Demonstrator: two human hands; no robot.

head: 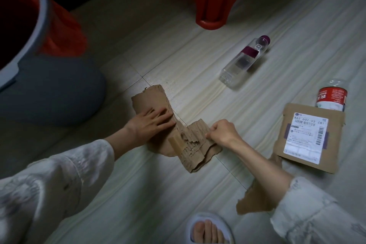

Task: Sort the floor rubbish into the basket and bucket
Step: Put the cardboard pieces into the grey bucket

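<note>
Three cardboard items on the tiled floor (198,16): a torn corrugated cardboard piece (190,144) at centre, a cardboard mailer (293,117) labelled "862 G02-02 Z81", a torn scrap (255,200). Two plastic bottles: one clear with purple cap (243,61), one with red label (332,96), characters illegible. Left hand (150,123) lies flat, fingers spread, on the corrugated piece; right hand (221,132) pinches its edge, fingers curled closed. Grey bucket (39,16) stands upper left.
</note>
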